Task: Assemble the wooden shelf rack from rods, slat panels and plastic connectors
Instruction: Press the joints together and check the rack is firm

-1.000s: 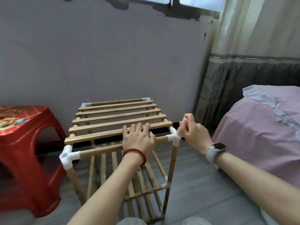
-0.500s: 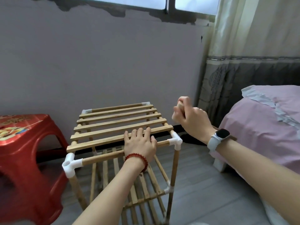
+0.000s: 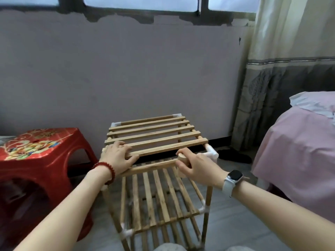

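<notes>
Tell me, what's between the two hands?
In the head view, only rack parts: the front rod and nearest slat span between left hand and right hand.

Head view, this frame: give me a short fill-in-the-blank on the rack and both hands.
1. The left hand rests on the rack's ____ slat panel.
2. The right hand grips a short wooden ____.
3. The stool left of the rack is ____.

Missing: top; rod; red

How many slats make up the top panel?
6 slats run side to side across the top panel, stacked from far edge to near; the left hand covers part of the nearest two.
</notes>
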The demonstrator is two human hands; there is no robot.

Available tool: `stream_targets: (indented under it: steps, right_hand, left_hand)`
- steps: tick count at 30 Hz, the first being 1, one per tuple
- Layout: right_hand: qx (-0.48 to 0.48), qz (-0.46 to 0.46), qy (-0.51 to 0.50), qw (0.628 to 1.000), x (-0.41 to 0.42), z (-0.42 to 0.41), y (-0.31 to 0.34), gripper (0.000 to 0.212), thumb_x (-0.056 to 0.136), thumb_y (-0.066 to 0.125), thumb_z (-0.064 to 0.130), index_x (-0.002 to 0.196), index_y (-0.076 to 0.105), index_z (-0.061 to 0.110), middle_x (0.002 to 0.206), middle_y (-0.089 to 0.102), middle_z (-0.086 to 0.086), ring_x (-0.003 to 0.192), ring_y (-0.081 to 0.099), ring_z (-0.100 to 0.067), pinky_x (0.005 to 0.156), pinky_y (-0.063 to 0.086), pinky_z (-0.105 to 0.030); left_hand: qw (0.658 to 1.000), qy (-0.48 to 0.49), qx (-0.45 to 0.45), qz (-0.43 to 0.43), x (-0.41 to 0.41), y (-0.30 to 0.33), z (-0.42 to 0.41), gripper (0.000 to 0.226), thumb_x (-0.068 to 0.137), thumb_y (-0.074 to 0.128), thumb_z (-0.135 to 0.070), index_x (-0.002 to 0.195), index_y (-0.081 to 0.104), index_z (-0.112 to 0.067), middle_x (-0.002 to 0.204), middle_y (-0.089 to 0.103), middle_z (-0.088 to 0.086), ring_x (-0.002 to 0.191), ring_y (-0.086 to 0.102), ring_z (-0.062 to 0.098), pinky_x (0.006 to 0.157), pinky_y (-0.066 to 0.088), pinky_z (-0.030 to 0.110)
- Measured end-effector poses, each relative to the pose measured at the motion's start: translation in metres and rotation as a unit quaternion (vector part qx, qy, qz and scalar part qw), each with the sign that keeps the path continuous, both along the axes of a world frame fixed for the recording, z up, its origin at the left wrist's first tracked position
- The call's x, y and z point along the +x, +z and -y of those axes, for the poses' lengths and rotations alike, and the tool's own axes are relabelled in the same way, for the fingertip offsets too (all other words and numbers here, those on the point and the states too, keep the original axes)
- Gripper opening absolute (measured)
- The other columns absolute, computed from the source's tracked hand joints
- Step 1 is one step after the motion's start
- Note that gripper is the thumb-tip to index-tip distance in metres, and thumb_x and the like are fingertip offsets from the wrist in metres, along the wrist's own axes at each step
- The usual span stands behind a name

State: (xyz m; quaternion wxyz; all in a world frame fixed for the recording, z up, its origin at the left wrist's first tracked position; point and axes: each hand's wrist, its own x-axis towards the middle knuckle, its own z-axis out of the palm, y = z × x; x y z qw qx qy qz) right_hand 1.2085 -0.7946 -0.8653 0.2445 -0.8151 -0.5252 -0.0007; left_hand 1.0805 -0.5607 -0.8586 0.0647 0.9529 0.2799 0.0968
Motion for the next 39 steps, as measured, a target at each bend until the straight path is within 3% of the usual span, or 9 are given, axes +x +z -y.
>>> stream_targets:
  steps: [8,14,17,21,26,30,35,37,39]
  right_hand:
    - [-0.020,0.117,0.006,0.993,0.019,-0.002,-0.013,0.030,0.097,0.041,0.038,0.118,0.045,0.018,0.078,0.060,0.006,0.068,0.062,-0.012,0.065,0.054,-0.027]
    - [-0.064,0.071,-0.221,0.971,0.093,0.024,-0.008,0.044,0.098,0.038,0.039,0.133,0.029,0.013,0.110,0.064,-0.017,0.098,0.062,-0.037,0.074,0.045,-0.040]
    - [0.011,-0.008,-0.262,0.965,0.109,0.042,0.002,0.041,0.097,0.043,0.038,0.125,0.033,0.010,0.112,0.063,-0.023,0.101,0.058,-0.044,0.080,0.046,-0.044]
    - [0.071,-0.027,-0.243,0.967,0.108,0.077,0.030,0.029,0.093,0.046,0.039,0.111,0.041,0.016,0.102,0.065,-0.015,0.093,0.061,-0.035,0.081,0.048,-0.043]
    - [0.120,0.046,-0.218,0.968,0.092,0.109,0.082,0.021,0.094,0.046,0.037,0.102,0.042,0.017,0.087,0.063,-0.005,0.081,0.059,-0.025,0.071,0.044,-0.035]
    - [0.323,0.108,-0.250,0.906,0.088,0.131,0.087,0.031,0.097,0.045,0.035,0.109,0.044,0.007,0.080,0.058,-0.003,0.074,0.058,-0.027,0.068,0.045,-0.037]
    - [-0.080,0.091,-0.296,0.948,0.090,0.139,0.023,0.028,0.099,0.036,0.037,0.112,0.038,0.013,0.084,0.062,-0.005,0.089,0.062,-0.035,0.072,0.045,-0.040]
    - [0.017,0.095,-0.283,0.954,0.096,0.140,0.052,0.026,0.099,0.038,0.036,0.109,0.039,0.012,0.068,0.052,0.008,0.078,0.059,-0.031,0.068,0.042,-0.038]
    - [0.228,0.100,-0.274,0.929,0.099,0.137,0.074,0.025,0.098,0.041,0.034,0.106,0.041,0.010,0.065,0.051,0.009,0.066,0.054,-0.026,0.060,0.043,-0.035]
  left_hand:
    - [0.997,-0.010,0.067,-0.030,-0.014,-0.002,0.004,0.041,0.096,0.033,-0.047,0.127,0.052,-0.029,0.120,0.047,-0.001,0.120,0.034,0.018,0.098,0.030,0.035]
    - [0.981,-0.185,0.048,-0.021,0.022,0.011,0.069,0.041,0.096,0.035,-0.046,0.133,0.046,-0.033,0.123,0.052,-0.005,0.121,0.038,0.014,0.102,0.027,0.034]
    - [0.959,-0.276,0.059,-0.011,0.044,0.002,0.099,0.048,0.094,0.036,-0.053,0.139,0.036,-0.037,0.142,0.043,-0.012,0.140,0.019,0.010,0.112,0.017,0.035]
    - [0.964,-0.260,0.049,-0.008,0.089,-0.008,0.142,0.055,0.091,0.031,-0.060,0.142,0.027,-0.041,0.154,0.020,-0.011,0.144,0.007,0.015,0.116,0.011,0.040]
    - [0.974,-0.218,0.062,-0.018,0.143,-0.020,0.197,0.057,0.095,0.019,-0.057,0.147,0.015,-0.033,0.157,0.009,-0.006,0.144,0.002,0.024,0.115,0.006,0.052]
    - [0.975,-0.213,0.060,-0.018,0.162,-0.022,0.210,0.059,0.095,0.017,-0.056,0.148,0.012,-0.030,0.157,0.007,-0.004,0.144,0.001,0.027,0.114,0.011,0.052]
    - [0.972,-0.220,0.076,-0.011,0.161,-0.028,0.210,0.058,0.096,0.019,-0.055,0.147,0.012,-0.030,0.156,0.013,-0.003,0.144,0.003,0.027,0.115,0.011,0.048]
    - [0.972,-0.220,0.082,-0.003,0.162,-0.028,0.211,0.057,0.096,0.019,-0.055,0.147,0.012,-0.029,0.156,0.014,-0.002,0.144,0.004,0.027,0.115,0.011,0.048]
    - [0.971,-0.222,0.090,0.006,0.163,-0.028,0.210,0.057,0.096,0.019,-0.054,0.147,0.013,-0.029,0.155,0.016,-0.002,0.143,0.006,0.028,0.115,0.011,0.047]
